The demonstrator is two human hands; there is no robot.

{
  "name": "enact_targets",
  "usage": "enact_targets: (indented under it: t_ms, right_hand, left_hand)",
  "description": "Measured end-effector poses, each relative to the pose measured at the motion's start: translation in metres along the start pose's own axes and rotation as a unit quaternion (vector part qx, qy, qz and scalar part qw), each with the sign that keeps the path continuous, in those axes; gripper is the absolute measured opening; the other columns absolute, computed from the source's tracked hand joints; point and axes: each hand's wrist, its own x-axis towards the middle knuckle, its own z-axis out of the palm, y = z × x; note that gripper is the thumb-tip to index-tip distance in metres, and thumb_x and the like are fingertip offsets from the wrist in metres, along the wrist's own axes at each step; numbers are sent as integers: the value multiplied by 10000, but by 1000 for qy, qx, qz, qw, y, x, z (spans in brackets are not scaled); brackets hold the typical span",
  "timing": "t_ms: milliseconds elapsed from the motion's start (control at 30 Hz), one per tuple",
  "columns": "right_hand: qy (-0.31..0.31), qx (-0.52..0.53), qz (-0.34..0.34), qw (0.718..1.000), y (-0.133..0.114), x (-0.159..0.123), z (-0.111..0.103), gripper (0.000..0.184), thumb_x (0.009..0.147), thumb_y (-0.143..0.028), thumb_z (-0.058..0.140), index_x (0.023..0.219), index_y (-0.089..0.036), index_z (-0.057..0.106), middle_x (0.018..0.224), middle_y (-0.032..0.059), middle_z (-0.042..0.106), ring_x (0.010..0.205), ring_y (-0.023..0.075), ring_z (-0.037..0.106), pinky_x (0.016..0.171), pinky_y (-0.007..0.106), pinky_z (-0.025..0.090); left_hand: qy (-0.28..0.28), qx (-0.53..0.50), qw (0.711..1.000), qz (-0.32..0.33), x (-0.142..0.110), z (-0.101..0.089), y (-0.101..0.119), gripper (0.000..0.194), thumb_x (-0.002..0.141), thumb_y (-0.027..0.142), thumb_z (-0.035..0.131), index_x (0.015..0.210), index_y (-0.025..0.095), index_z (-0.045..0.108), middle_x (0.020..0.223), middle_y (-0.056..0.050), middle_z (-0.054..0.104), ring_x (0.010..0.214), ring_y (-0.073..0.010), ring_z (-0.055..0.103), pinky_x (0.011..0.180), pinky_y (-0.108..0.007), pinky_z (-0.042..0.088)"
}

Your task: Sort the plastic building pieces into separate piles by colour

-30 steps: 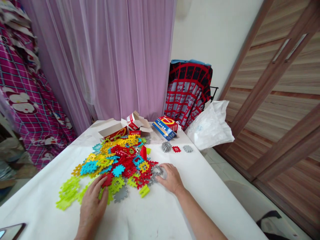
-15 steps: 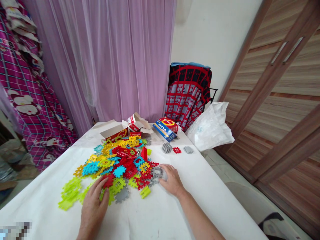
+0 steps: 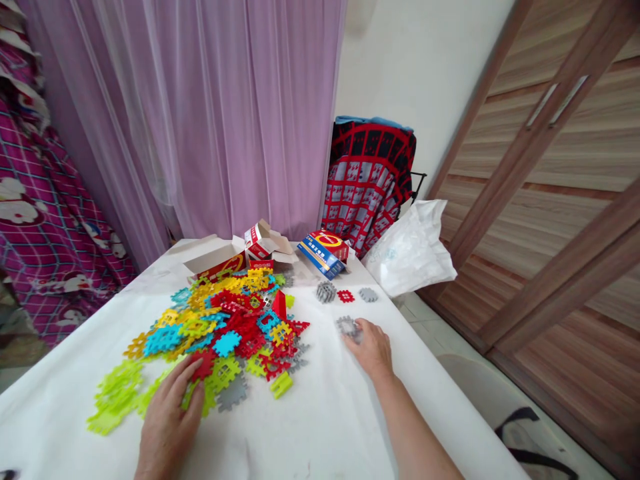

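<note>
A heap of interlocking plastic waffle blocks [image 3: 225, 337] in red, yellow, lime, blue and grey covers the middle of the table. My left hand [image 3: 170, 413] lies at the heap's near edge, its fingertips against a red block [image 3: 203, 365] and lime blocks. Whether it grips anything, I cannot tell. To the right of the heap, my right hand [image 3: 370, 347] has its fingers on a small cluster of grey blocks [image 3: 347, 327]. Further back stand a grey block stack [image 3: 325, 291], a red block [image 3: 345, 295] and a grey block [image 3: 368, 294].
Open red-and-white cartons [image 3: 215, 261] and a blue box [image 3: 323, 253] stand at the far edge of the white table [image 3: 320, 420]. A white plastic bag [image 3: 410, 250] and a chair with a red-black cloth [image 3: 367, 180] are beyond it.
My right hand has moved right, away from the heap, and the grey blocks have moved with it. My left hand stays at the heap, and the whole view has shifted slightly.
</note>
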Motion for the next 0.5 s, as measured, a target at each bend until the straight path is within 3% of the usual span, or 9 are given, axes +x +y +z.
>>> enact_targets:
  t_ms: [133,300,500]
  right_hand:
    - [-26,-23,21,999,18,3,-2,320,774,-420,661,1035,-235,660,1044,67,717,1000,264,622,835,349,427]
    - [-7,-9,13,1000,16,1,4,290,763,-338,638,1034,-236,660,1034,58,720,999,257,626,845,344,431]
    - [123,77,109,983,30,30,10,433,772,-427,614,1120,-170,596,1102,110,715,1020,265,624,926,355,434]
  left_hand:
    - [-3,3,1000,4,0,0,-2,388,847,459,485,1152,278,643,1266,-60,656,1099,-255,653,962,-410,531]
    - [0,8,1000,16,0,-1,-2,373,854,463,477,1140,283,635,1251,-61,660,1084,-255,660,944,-417,542]
    - [-11,2,1000,20,-2,-1,-6,369,866,457,468,1170,306,614,1263,-61,650,1088,-255,657,942,-439,540]
